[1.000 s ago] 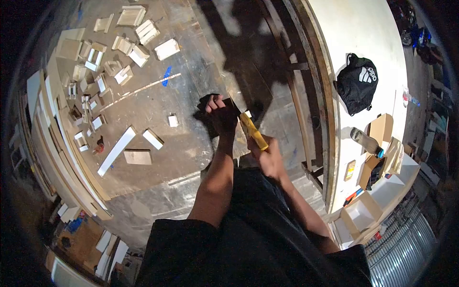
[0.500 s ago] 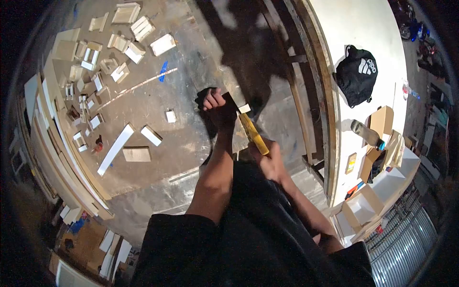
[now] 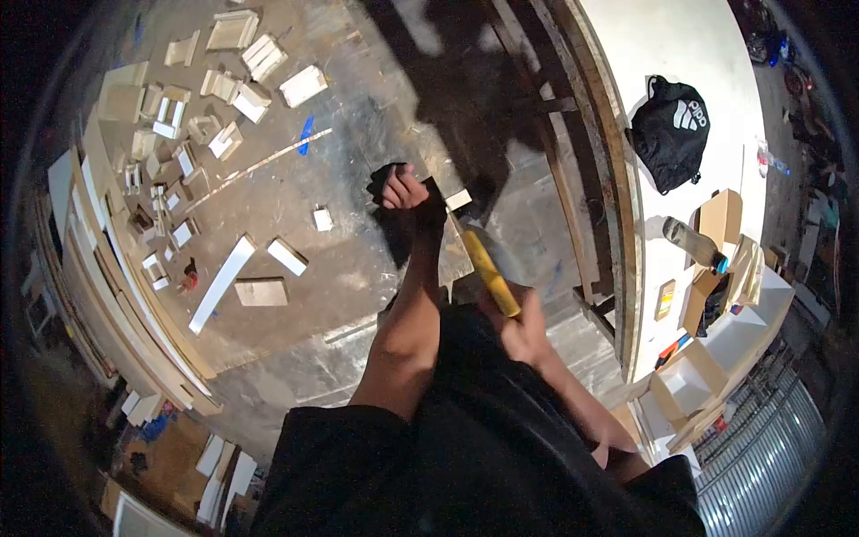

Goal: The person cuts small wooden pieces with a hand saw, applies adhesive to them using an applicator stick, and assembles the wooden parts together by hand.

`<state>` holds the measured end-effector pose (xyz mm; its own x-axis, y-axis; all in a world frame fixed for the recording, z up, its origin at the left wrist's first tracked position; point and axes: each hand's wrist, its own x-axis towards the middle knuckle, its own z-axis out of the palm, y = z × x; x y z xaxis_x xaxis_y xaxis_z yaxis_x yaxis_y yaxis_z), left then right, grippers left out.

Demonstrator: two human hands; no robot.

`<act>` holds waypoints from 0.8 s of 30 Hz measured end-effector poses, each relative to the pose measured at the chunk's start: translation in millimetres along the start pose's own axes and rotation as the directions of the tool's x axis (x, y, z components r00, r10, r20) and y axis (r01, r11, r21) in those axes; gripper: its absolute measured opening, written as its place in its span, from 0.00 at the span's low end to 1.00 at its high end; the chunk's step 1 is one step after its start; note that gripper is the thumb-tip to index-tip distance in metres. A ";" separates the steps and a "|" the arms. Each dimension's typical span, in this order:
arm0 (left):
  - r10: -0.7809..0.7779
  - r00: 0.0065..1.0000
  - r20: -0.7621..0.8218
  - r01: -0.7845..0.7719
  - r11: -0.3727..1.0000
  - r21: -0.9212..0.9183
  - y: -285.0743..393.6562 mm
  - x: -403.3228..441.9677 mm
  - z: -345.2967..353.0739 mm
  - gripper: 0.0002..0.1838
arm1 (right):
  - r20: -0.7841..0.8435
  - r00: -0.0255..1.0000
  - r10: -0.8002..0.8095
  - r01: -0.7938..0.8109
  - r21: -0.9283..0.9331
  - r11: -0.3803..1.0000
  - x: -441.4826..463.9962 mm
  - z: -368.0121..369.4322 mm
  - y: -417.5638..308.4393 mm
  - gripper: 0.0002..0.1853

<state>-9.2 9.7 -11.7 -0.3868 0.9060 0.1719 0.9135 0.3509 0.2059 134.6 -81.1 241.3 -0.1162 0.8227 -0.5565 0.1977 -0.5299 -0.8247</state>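
My left hand [image 3: 406, 189] is closed, its fingers curled at the edge of a dark, shadowed piece [image 3: 433, 199]. Whatever lies inside that grip is hidden. Beside the dark piece is a small pale block [image 3: 458, 200]. My right hand [image 3: 521, 324] is wrapped round the lower end of a long yellow tool [image 3: 489, 271], which slants up and left toward the block. The tool's far end is blurred, so its kind is unclear. A small white block [image 3: 322, 218] lies on the floor left of my left hand.
Several small wooden box-like pieces [image 3: 302, 86] lie on the floor at the upper left. A long white strip [image 3: 221, 285] and a flat wood piece [image 3: 261, 292] are nearer. On the right, a white tabletop [image 3: 617, 36] carries a black drawstring bag [image 3: 673, 134], a bottle [image 3: 691, 240] and cardboard boxes.
My right hand has drawn the yellow tool down and to the right, away from the small pale block. My left hand has stayed almost in place.
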 end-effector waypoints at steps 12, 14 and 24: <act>0.028 1.000 -0.004 -0.028 0.984 -0.176 9.5 3.5 -16.6 0.21 | -0.089 0.991 0.098 -0.110 -0.143 0.984 -1.9 4.7 -2.4 0.11; 0.020 1.000 0.005 -0.019 0.985 -0.171 5.7 1.7 -15.4 0.21 | -0.115 0.988 0.099 -0.114 -0.126 0.985 -2.7 8.3 -2.2 0.11; 0.040 0.996 0.085 -0.033 0.996 -0.077 11.9 12.3 -39.3 0.16 | -0.090 0.987 0.132 -0.148 -0.205 0.967 32.8 8.8 -12.4 0.14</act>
<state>-8.0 15.7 30.8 -0.3380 0.9360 0.0980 0.9134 0.3011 0.2738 119.7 -49.3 232.4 -0.0014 0.7604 -0.6495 0.4082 -0.5925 -0.6945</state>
